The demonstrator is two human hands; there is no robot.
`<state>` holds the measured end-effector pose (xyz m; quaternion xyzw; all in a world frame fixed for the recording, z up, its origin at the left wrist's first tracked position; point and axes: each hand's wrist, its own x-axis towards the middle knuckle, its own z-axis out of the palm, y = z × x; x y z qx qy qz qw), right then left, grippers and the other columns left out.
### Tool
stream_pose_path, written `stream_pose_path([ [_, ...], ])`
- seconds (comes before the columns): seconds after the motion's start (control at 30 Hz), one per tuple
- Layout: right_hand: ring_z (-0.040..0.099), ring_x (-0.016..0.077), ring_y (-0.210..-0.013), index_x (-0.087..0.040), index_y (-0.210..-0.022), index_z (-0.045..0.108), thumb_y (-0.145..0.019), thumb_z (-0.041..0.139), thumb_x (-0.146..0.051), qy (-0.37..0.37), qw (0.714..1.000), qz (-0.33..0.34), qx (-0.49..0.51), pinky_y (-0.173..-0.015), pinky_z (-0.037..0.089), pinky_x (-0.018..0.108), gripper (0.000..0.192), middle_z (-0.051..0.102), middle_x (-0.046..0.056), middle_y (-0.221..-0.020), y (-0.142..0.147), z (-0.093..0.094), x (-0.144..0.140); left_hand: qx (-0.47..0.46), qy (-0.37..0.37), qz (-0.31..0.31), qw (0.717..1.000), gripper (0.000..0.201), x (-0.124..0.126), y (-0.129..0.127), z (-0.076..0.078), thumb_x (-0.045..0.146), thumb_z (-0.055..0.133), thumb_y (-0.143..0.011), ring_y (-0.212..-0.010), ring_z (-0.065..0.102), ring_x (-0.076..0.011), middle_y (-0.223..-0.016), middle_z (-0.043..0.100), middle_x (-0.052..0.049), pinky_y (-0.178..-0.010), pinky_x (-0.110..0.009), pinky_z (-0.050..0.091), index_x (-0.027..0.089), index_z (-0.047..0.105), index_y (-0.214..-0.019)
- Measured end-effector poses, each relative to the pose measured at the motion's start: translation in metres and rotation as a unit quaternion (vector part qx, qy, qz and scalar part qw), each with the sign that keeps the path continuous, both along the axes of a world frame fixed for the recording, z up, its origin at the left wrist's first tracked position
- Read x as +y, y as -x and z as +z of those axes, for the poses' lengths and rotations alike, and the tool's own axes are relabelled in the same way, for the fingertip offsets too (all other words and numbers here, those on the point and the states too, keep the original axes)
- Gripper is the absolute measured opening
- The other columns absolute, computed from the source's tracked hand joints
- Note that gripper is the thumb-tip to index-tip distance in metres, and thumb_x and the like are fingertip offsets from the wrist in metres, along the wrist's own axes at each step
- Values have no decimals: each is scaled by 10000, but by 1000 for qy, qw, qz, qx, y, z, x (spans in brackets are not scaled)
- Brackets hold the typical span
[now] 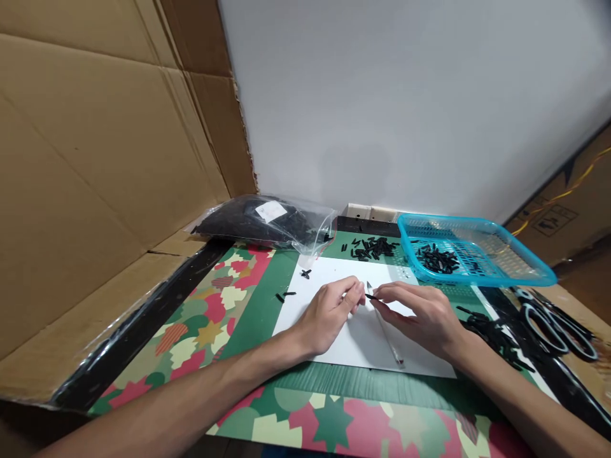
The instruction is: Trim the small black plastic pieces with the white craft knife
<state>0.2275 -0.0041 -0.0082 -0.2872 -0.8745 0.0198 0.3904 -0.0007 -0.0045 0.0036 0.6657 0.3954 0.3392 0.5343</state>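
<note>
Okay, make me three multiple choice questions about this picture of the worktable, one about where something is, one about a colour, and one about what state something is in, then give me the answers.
1. Where does the basket sit?
A. Far right of the table
B. Near left corner
C. On the floor

2. What colour is the basket?
A. Red
B. Blue
C. Yellow

3. How are the two hands placed?
A. Both flat and spread wide apart
B. Fingertips brought together over the white sheet, pinching a small black piece
C. Both lifted off the table holding the scissors

Answers:
1 A: it stands at the far right, beside the loose black pieces.
2 B: its mesh walls are bright blue.
3 B: the left hand and right hand meet at the piece, while the scissors lie untouched at the right.
</note>
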Motion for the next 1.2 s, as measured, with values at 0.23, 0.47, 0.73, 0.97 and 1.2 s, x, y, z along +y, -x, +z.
stream_pose_path([
  [0.23, 756, 186, -702, -204, -938, 741, -1054, 672, -229, 104, 991, 12, 86, -642, 606, 298, 137, 793, 54, -840, 3, 5, 2, 37, -1, -35, 999, 453, -3, -1, 1, 591, 447, -1091, -570, 376, -121, -693, 455, 38, -520, -245, 293, 213, 559, -867],
  [0.47, 800, 208, -821, -211, -1065, 801, -1034, 718, -304, 319, 925, 59, 196, -733, 670, 335, 129, 839, 64, -959, 4, 7, -1, 32, 10, -24, 999, 461, -1, 0, -3, 602, 450, -1087, -569, 370, -119, -725, 503, 23, -516, -250, 283, 212, 569, -871],
  [0.73, 721, 176, -754, -199, -1100, 718, -1023, 714, -319, 350, 919, 24, 182, -658, 571, 297, 143, 770, 38, -895, -1, 5, 5, 30, -18, 3, 999, 436, 1, 0, -1, 572, 479, -1095, -587, 377, -101, -785, 520, 24, -534, -244, 299, 207, 535, -864],
  [0.97, 601, 173, -697, -207, -941, 656, -1000, 713, -344, 243, 950, -152, -121, -600, 327, 292, 160, 705, 7, -795, 1, 10, 0, 74, -81, 22, 994, 423, 2, 0, 1, 524, 469, -1113, -651, 466, -125, -764, 551, 21, -616, -261, 367, 190, 616, -898],
  [1.2, 669, 246, -915, -190, -1074, 611, -996, 615, -145, 193, 936, -188, -228, -657, 375, 321, 89, 732, 82, -981, 8, 6, -4, 75, -98, 34, 992, 401, 2, -2, 0, 501, 511, -1105, -636, 489, -115, -728, 577, 26, -604, -248, 385, 183, 687, -937],
])
